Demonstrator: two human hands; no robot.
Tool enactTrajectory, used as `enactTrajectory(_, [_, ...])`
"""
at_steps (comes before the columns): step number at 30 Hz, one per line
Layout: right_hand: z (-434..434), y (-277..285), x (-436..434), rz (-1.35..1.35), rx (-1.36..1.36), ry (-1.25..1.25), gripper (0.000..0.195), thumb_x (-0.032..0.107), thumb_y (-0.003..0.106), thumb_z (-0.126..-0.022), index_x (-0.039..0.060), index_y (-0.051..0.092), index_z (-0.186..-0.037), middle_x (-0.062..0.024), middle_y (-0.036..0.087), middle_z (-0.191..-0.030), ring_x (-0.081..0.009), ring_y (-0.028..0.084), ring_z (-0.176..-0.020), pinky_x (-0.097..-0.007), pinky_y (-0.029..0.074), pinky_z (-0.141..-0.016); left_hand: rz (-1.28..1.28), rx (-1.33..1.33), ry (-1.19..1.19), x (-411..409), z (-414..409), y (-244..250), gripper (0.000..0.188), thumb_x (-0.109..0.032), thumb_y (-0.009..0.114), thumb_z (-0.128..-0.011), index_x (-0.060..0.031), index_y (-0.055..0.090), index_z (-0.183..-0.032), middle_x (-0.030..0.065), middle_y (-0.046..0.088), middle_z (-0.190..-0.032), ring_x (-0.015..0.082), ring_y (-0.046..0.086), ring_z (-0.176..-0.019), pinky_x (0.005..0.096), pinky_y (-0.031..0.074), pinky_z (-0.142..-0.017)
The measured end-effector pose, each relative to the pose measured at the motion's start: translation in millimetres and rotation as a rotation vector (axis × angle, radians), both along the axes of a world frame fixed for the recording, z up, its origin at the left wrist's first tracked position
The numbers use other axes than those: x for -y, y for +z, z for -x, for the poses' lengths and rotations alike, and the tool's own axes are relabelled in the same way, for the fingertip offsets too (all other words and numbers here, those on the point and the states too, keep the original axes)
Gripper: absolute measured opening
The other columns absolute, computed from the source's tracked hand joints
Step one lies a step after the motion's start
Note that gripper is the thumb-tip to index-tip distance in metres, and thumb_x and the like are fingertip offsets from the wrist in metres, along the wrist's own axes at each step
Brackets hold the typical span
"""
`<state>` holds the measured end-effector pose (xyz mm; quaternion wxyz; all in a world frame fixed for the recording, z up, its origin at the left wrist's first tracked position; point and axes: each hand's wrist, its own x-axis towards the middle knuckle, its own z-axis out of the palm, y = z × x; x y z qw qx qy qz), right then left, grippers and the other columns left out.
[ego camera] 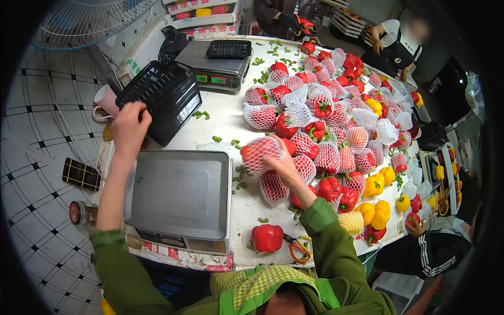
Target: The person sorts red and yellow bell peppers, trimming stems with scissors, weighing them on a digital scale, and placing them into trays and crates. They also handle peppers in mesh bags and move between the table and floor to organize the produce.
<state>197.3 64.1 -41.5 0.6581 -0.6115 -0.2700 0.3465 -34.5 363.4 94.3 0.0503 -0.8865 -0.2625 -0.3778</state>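
Note:
My right hand grips a red bell pepper in a white foam net, held at the left edge of a large heap of netted red peppers. Over on the left, my left hand touches the near left part of a stack of black plastic trays; whether its fingers pinch a tray cannot be told. Between my forearms lies a weighing scale with a bare metal pan. A red pepper without a net sits near the front edge, beside scissors with orange and yellow handles.
A second scale bears a black tray. A pink mug stands at the left edge, below a fan. Yellow peppers lie to the right. Several co-workers are around the table, one holding a pepper at the lower right.

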Motion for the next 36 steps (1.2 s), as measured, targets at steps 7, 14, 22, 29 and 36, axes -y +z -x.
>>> enactTrajectory(7, [44, 15, 74, -0.192, -0.832, 0.018, 0.077, 0.060, 0.047, -0.091, 0.0057, 0.036, -0.144, -0.0150, 0.050, -0.140, -0.0319, 0.051, -0.127, -0.0504, 0.042, -0.108, 0.118, -0.202, -0.192, 101, 96, -66, 0.022, -0.003, 0.073, -0.073, -0.0052, 0.066, -0.093, 0.0090, 0.067, -0.094, 0.0263, 0.065, -0.085, 0.0365, 0.052, -0.075])
enactTrajectory(14, [73, 18, 108, -0.103, -0.585, 0.011, 0.052, 0.046, 0.050, -0.095, 0.0081, 0.050, -0.130, -0.0072, 0.064, -0.115, -0.0169, 0.065, -0.100, -0.0356, 0.056, -0.082, 0.678, -0.257, -0.457, 204, 67, -40, 0.044, -0.019, 0.072, -0.083, -0.0039, 0.059, -0.123, 0.0133, 0.061, -0.119, 0.0265, 0.060, -0.108, 0.0371, 0.046, -0.089])
enactTrajectory(22, [79, 43, 147, -0.087, 0.215, -0.219, 0.024, 0.017, 0.054, -0.098, -0.0009, 0.061, -0.112, -0.0015, 0.063, -0.091, -0.0084, 0.055, -0.084, -0.0260, 0.045, -0.074, 1.765, 0.011, -0.754, 312, -7, -68, 0.092, -0.026, 0.086, -0.071, -0.0012, 0.034, -0.142, 0.0107, 0.055, -0.128, 0.0197, 0.056, -0.115, 0.0342, 0.047, -0.098])
enactTrajectory(29, [15, 53, 191, -0.238, 0.102, -0.632, 0.019, 0.017, 0.055, -0.099, 0.0033, 0.066, -0.105, 0.0020, 0.063, -0.087, -0.0070, 0.052, -0.072, -0.0267, 0.046, -0.067, 2.379, 0.443, -0.907, 369, 10, -144, 0.102, -0.049, 0.085, -0.067, -0.0078, 0.032, -0.144, 0.0079, 0.047, -0.137, 0.0234, 0.050, -0.126, 0.0407, 0.046, -0.104])
enactTrajectory(36, [75, 85, 230, -0.137, 1.255, -0.270, 0.039, 0.008, 0.074, -0.071, 0.0112, 0.068, -0.110, -0.0119, 0.065, -0.105, -0.0291, 0.063, -0.094, -0.0361, 0.054, -0.079, 2.289, 0.580, -0.724, 390, 9, -122, 0.077, -0.040, 0.075, -0.081, -0.0148, 0.037, -0.142, 0.0057, 0.049, -0.137, 0.0218, 0.052, -0.124, 0.0407, 0.046, -0.104])
